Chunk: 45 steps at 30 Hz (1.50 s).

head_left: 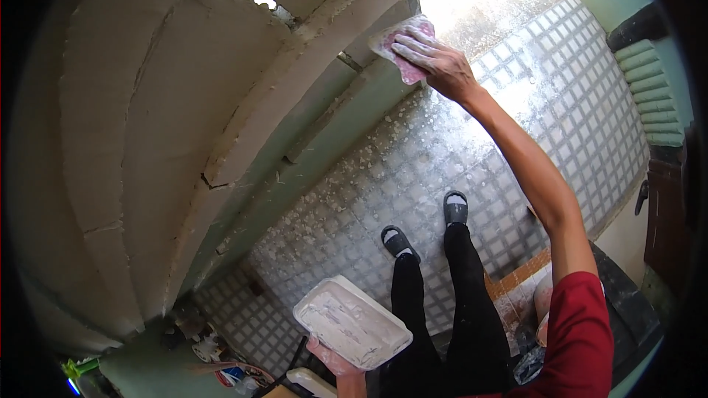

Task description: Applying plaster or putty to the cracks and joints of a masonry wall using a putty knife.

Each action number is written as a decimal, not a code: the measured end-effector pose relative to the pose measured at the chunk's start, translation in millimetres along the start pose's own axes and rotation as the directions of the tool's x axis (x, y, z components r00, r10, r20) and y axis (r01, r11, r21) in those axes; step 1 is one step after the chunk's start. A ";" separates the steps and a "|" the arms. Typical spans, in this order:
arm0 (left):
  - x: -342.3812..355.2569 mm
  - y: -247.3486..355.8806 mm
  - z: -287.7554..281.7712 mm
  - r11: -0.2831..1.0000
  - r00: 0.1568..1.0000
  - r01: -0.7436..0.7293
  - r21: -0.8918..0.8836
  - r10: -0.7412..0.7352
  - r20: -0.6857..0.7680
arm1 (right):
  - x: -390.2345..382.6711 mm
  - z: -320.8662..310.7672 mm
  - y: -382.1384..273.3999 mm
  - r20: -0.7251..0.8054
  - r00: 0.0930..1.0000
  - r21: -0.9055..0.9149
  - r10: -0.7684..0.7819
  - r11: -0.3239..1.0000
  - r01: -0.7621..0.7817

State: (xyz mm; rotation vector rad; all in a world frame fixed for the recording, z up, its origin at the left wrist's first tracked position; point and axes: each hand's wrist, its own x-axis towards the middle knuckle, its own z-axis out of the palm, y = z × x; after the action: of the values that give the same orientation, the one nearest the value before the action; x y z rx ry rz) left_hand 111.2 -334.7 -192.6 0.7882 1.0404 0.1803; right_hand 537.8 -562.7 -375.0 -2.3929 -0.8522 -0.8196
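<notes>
1. Head view, right hand: the right hand (445, 68) is raised at the end of an outstretched arm with a red sleeve (581, 320). It is closed on a pink pad (411, 71), its whitened fingers lying over the near face; the thumb is hidden.
2. Head view, pink pad: it is smeared with white and stands near the end of a long, pale beam (274, 87). Whether it touches the surface behind it, I cannot tell.
3. Head view, left hand: the left hand (333, 360) is low in the picture, clamped on the near side of a rectangular tray (341, 280). White streaks the hand.
4. Head view, tray: it is tilted, with white paste (354, 322) spread across its inside, in front of the person's black trousers (472, 291).
5. Head view, surroundings: pale boards (199, 51) fill the left side, beside the beam. Below lies a checkered tile floor (590, 114), speckled white near the green wall (313, 116). Two dark sandals (456, 211) stand on it.
</notes>
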 end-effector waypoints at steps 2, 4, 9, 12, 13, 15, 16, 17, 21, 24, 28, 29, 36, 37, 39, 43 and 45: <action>-1.5 1.5 -0.7 0.999 1.000 0.011 -0.034 -0.011 0.002 | 10.2 -7.2 -14.6 -0.133 0.974 0.241 0.182 0.959 -0.146; -3.7 2.5 -2.3 0.997 1.000 0.027 -0.070 -0.028 0.000 | 33.8 -32.9 -43.9 -0.139 0.780 0.604 0.610 0.676 -0.422; -1.6 3.7 -5.9 0.998 1.000 -0.001 -0.057 0.002 0.019 | 54.5 -0.5 -64.9 -0.130 0.765 0.748 0.631 0.569 -0.343; 2.1 7.9 -14.1 1.000 1.000 -0.020 0.015 0.020 -0.019 | 54.0 13.0 -103.5 -0.158 0.836 0.707 0.526 0.651 -0.277; 2.0 8.9 -15.8 1.000 1.000 -0.019 0.016 0.019 -0.021 | 54.4 14.3 -115.9 -0.123 0.898 0.639 0.422 0.726 -0.254; 1.8 10.0 -16.5 0.999 1.000 0.008 -0.033 -0.007 0.014 | 54.9 14.4 -135.7 -0.086 0.914 0.655 0.396 0.714 -0.248; 3.0 10.2 -14.8 1.000 1.000 0.009 -0.029 -0.008 0.019 | 55.4 13.3 -140.9 -0.058 0.929 0.672 0.366 0.702 -0.235; 3.5 10.0 -12.1 1.000 1.000 0.003 -0.030 -0.002 0.004 | 54.1 10.5 -143.3 -0.063 0.928 0.670 0.368 0.705 -0.234; 1.7 13.3 -4.5 1.000 1.000 -0.005 -0.018 0.005 -0.012 | 56.2 0.0 -124.0 -0.115 0.879 0.754 0.463 0.617 -0.226; 0.8 9.9 -0.9 0.999 0.999 0.001 -0.039 0.000 0.036 | 63.1 -13.4 -79.2 -0.178 0.777 0.853 0.603 0.488 -0.183; -0.9 8.5 1.6 0.999 0.998 0.014 -0.037 -0.012 0.054 | 43.3 9.4 -71.9 -0.156 0.939 0.480 0.305 0.855 -0.198; 0.7 9.4 3.5 0.999 0.998 0.023 -0.041 -0.020 0.065 | 34.5 11.3 -68.2 -0.029 0.991 0.336 0.133 0.935 -0.115; 2.9 3.8 25.7 0.998 0.993 0.046 -0.035 -0.042 0.112 | 33.2 -30.8 44.6 -0.211 0.974 -0.045 -0.084 0.996 0.076; 4.0 1.2 27.7 0.999 0.994 0.040 -0.033 -0.036 0.105 | 42.3 -36.8 50.3 -0.209 0.971 -0.085 -0.118 0.991 0.102; 7.0 -5.0 31.2 0.999 0.998 0.034 -0.036 -0.032 0.055 | 55.3 -40.8 52.6 -0.156 0.971 -0.107 -0.181 0.980 0.166; 9.4 -13.2 49.8 1.000 1.000 0.019 0.004 -0.019 0.021 | 44.4 -22.3 77.3 -0.040 0.982 -0.155 -0.184 0.972 0.176; 10.6 -14.2 53.7 0.999 0.999 0.025 0.027 -0.026 0.029 | 32.4 -16.5 84.9 -0.002 0.980 -0.196 -0.200 0.961 0.196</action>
State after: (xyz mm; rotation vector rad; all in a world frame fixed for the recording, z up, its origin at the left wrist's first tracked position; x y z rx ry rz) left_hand 158.0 -366.5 -195.2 0.7985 1.0268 0.1331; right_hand 609.8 -618.7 -360.6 -2.4886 -1.0601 -1.0480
